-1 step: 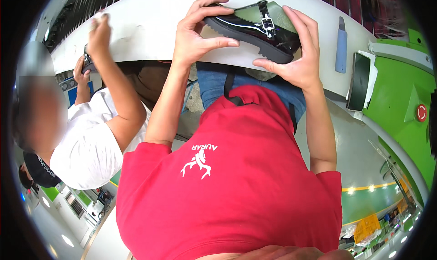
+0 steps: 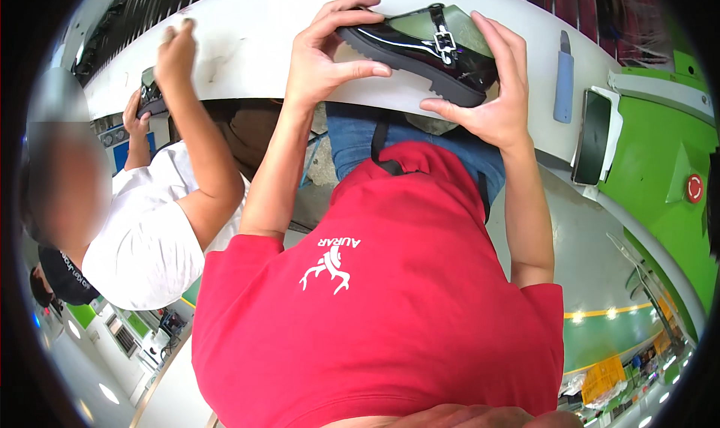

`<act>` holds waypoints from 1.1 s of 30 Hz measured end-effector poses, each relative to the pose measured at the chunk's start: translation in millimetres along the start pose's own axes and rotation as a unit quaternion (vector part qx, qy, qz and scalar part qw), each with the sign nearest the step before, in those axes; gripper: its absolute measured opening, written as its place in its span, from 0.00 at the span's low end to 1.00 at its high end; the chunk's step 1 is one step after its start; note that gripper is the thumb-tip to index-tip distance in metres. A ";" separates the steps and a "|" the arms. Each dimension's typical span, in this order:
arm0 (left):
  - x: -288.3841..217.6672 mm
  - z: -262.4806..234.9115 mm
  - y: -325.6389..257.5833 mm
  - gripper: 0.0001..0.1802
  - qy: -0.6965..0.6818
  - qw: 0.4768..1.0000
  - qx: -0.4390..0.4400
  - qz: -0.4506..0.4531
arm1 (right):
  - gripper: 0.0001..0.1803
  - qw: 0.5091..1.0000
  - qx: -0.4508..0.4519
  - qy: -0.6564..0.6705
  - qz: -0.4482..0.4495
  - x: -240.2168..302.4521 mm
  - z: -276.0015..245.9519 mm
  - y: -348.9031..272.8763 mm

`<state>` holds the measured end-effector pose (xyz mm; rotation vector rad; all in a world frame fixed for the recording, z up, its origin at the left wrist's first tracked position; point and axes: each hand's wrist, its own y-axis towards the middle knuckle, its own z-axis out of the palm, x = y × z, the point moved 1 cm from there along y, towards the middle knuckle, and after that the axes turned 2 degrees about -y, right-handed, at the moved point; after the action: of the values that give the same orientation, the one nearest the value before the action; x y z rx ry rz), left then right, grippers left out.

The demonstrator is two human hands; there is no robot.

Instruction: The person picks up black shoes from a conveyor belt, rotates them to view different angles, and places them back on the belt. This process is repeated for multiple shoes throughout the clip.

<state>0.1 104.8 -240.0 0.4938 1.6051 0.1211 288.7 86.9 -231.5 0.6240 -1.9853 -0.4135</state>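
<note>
Both hands grip a glossy black buckled shoe just over the near edge of the white workbench: the left hand has fingers curled around the toe, and the right hand is clamped under the heel. To the right, well apart, lie a blue-grey tool and a dark phone by the bench's edge. On the left a co-worker's arm reaches onto the bench, bare white surface lying between.

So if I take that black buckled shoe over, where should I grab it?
Probably by the chunky sole at toe and heel, from the two ends, as the left hand and right hand do: the black shoe lies lengthwise across the white table, its glossy upper looking slippery.
</note>
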 end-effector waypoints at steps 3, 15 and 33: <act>1.4 -6.0 -2.4 0.39 -0.035 0.999 -0.006 -0.033 | 0.67 1.000 0.010 -0.003 0.006 1.5 -0.4 -2.1; -3.1 6.4 -4.1 0.51 -0.145 0.982 -0.100 -0.063 | 0.60 0.998 -0.044 0.044 0.009 21.0 -20.5 21.5; 7.5 12.0 -10.8 0.28 -0.070 0.985 -0.102 -0.118 | 0.38 0.920 -0.291 -0.230 -0.124 52.9 -164.5 443.4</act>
<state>9.0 95.4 -252.2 0.1484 1.4828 0.0692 301.3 410.7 117.0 0.4128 -2.0609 -1.3536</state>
